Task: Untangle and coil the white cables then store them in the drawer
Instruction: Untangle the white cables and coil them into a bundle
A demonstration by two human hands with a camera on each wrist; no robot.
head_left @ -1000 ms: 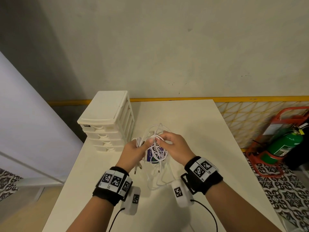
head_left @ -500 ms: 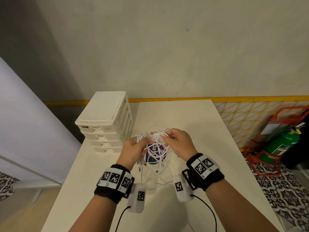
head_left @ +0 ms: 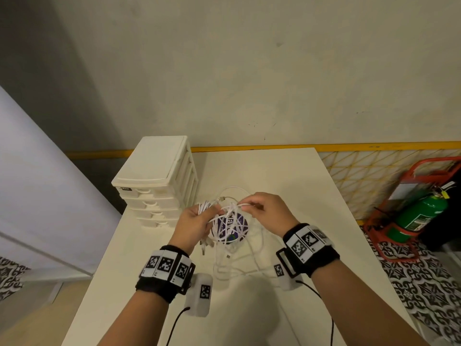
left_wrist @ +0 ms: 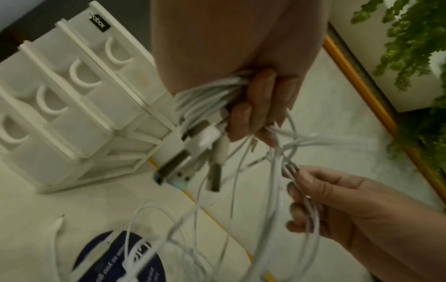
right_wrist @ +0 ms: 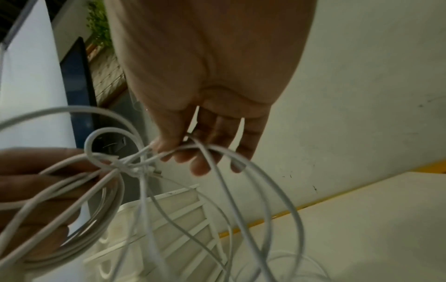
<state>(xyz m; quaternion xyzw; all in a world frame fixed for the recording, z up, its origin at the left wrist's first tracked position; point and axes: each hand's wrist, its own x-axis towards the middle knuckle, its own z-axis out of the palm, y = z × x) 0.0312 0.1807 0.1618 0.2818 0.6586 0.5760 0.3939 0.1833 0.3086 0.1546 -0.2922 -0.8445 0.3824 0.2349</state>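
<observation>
Gripping a thick bundle of thin white charging cables (head_left: 225, 216), the left hand (head_left: 193, 222) is curling its fingers (left_wrist: 262, 106) tightly round many strands, with several silver USB plugs (left_wrist: 173, 171) hanging just beneath the fist. The right hand (head_left: 268, 212) is pinching a few strands of the same tangle between thumb and fingertips (right_wrist: 200, 166), its other fingers lying loosely bent beside them. Both hands are holding the tangle above the white rectangular table (head_left: 287, 186), close together, with a knot (right_wrist: 135, 167) sitting between them. Loose loops are drooping down from the hands and trailing on the tabletop toward the person. Directly under the raised tangle a round dark-purple disc with white lettering (head_left: 230, 227) is lying flat on the table. Just left of the hands a cream plastic four-drawer storage unit (head_left: 156, 181) is standing near the table's back left corner, all its drawers appearing pushed in. To the right, beyond the table edge, a green fire extinguisher (head_left: 421, 208) is sitting in a red metal stand (head_left: 389, 229) on the patterned floor.
</observation>
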